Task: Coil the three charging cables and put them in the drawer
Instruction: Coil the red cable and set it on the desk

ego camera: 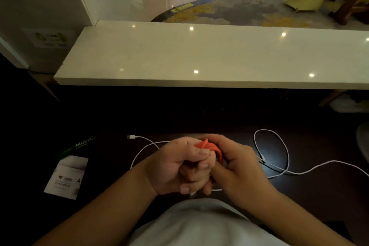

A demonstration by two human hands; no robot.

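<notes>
A: So, where's the orange cable (208,149)?

B: Bunched into loops between both hands, held above the dark desk (179,118) just in front of the person's white shirt (199,223). The left hand (175,168) has its fingers curled tight, thumb pressed down onto the orange strands. The right hand (237,164) wraps round the bundle from the other side, fingers folded over the loops.

A: Both clamped on it, then?

B: Yes, both are closed around the same coil, and the hands touch each other.

A: And the other cables?

B: A white cable (143,146) lies loose on the desk behind the left hand, its USB plug (131,137) pointing left. Another white cable (279,146) makes an open loop to the right of the right hand and trails off toward the right edge. Whether the two white runs join under the hands, I cannot tell.

A: Anything else on the desk?

B: A white printed card (65,177) lies well to the left. A pale stone counter (199,56) runs across behind the desk.
</notes>
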